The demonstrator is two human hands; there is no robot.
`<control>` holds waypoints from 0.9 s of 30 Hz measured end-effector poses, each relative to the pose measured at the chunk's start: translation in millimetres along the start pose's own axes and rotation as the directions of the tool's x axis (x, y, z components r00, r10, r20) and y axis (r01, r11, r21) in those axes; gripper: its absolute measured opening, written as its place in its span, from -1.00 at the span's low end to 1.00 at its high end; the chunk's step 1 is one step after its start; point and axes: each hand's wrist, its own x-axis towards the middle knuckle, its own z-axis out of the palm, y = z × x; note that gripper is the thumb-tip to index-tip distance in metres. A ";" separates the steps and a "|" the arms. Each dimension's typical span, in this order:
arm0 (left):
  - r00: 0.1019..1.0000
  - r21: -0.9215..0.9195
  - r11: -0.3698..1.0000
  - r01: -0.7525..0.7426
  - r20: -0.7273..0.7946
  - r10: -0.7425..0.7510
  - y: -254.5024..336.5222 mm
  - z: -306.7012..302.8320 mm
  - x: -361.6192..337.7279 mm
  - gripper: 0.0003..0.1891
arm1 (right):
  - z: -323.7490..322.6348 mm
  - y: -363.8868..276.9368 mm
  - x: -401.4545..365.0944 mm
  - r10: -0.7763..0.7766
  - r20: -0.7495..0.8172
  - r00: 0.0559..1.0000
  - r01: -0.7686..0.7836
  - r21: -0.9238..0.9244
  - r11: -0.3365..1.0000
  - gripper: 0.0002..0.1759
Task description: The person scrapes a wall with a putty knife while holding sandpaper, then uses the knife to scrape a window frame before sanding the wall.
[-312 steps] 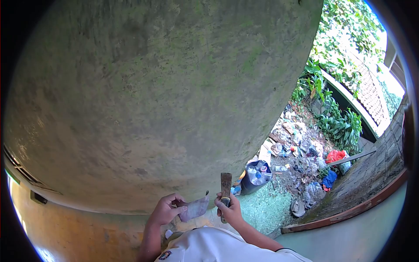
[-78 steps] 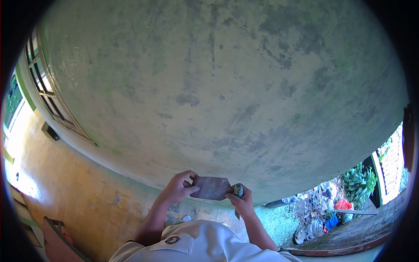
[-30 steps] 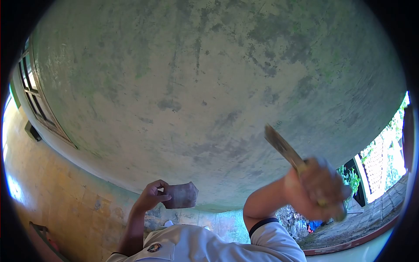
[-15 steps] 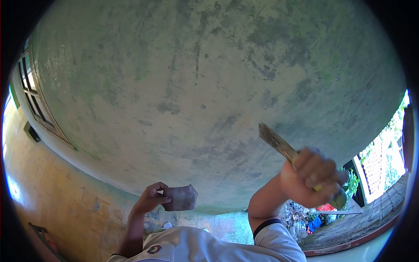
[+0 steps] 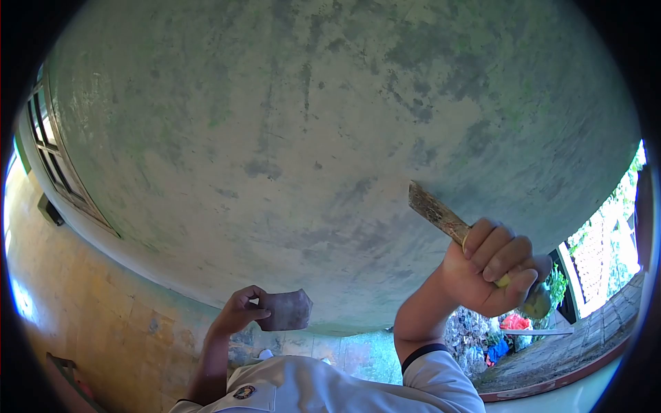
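My right hand is closed around the handle of a scraper, whose worn, stained blade points up and left. The blade's tip is at or close to the patchy green-grey wall; contact is hard to tell. A rounded, pale green end of the handle shows below the fist. Lower down on the left, my left hand pinches a flat grey-brown piece by its left edge, between thumb and fingers.
A framed window is at the far left above the yellowish tiled floor. On the lower right are a ledge, red and blue items and green plants.
My right hand has shifted slightly, and the scraper's tip sits a little higher. My left hand and the flat piece have hardly moved.
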 end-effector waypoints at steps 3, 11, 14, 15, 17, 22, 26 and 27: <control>1.000 0.003 1.000 -0.001 -0.012 0.001 1.4 2.3 -0.4 -0.76 | -4.2 -5.7 1.7 0.023 -0.014 1.000 -0.022 0.057 0.998 -0.85; 0.999 0.065 0.998 -0.009 -0.031 0.011 2.0 2.3 -1.2 -0.75 | -4.3 -2.0 -0.5 0.035 -0.033 0.999 -0.034 0.011 0.999 -0.89; 1.000 0.035 0.999 -0.002 -0.013 0.002 1.4 1.7 -1.5 -0.74 | -3.0 -12.6 2.6 -0.017 -0.093 0.996 0.026 0.102 0.994 -0.89; 1.000 0.012 1.000 0.003 -0.007 -0.003 0.6 1.4 -1.9 -0.74 | -0.6 -16.6 5.1 -0.075 -0.077 0.994 0.084 0.113 0.990 -0.91; 1.000 0.019 1.000 0.007 -0.013 -0.007 2.8 2.7 -1.9 -0.74 | 3.0 -9.3 3.7 -0.131 -0.066 0.989 0.139 0.123 0.983 -0.92; 1.000 0.037 0.999 -0.011 -0.016 0.012 -0.7 -0.7 -3.6 -0.73 | 5.1 -2.8 -0.7 0.103 -0.103 0.989 -0.095 0.079 0.992 -0.85; 1.000 0.014 1.000 -0.014 -0.026 0.014 -1.7 -3.4 -7.5 -0.74 | 1.9 -3.2 -1.4 -0.025 -0.091 0.996 0.032 0.085 0.996 -0.94; 1.000 0.031 0.999 -0.015 -0.023 0.016 -0.7 -3.2 -8.4 -0.74 | 2.3 6.1 -3.8 0.039 -0.095 0.995 -0.035 0.039 0.999 -0.92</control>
